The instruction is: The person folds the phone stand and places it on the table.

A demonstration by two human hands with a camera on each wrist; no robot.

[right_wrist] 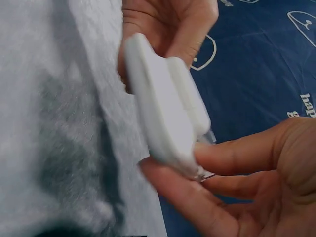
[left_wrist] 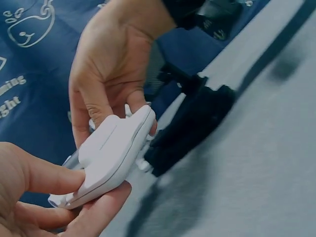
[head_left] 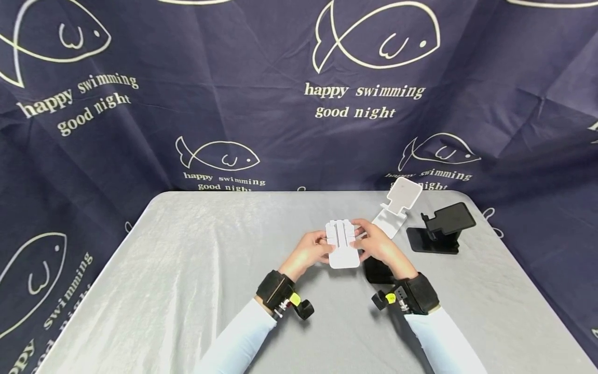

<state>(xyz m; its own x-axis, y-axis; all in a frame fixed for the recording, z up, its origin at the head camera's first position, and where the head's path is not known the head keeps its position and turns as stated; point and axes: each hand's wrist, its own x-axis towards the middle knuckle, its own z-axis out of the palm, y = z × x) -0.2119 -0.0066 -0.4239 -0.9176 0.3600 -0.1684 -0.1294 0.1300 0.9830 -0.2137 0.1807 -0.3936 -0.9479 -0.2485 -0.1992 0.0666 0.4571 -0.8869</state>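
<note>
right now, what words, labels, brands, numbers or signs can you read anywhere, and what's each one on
"happy swimming": on the dark blue cloth, repeated
"good night": beneath it on the same cloth, repeated; one partly covered by the unfolded white stand
Right wrist device: pale marks, too blurred to read
Held white stand: no readable text
</note>
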